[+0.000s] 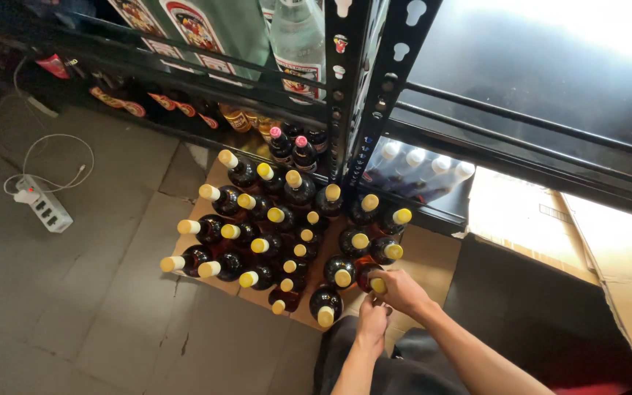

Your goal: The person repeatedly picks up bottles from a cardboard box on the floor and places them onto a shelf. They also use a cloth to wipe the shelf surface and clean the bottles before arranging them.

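Low in the centre of the frame, the right hand point(401, 291) is closing its grip around the yellow-capped neck of a dark glass bottle point(369, 276) standing at the near edge of a cluster of similar bottles point(257, 234) on flattened brown cardboard point(433, 256) on the floor. Just below it, the left hand point(371, 320) is curling loosely; whether it is holding anything cannot be told. A black metal shelf rack point(374, 80) is rising behind.

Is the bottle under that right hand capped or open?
Capped: a yellow cap shows at the right hand on the dark bottle.
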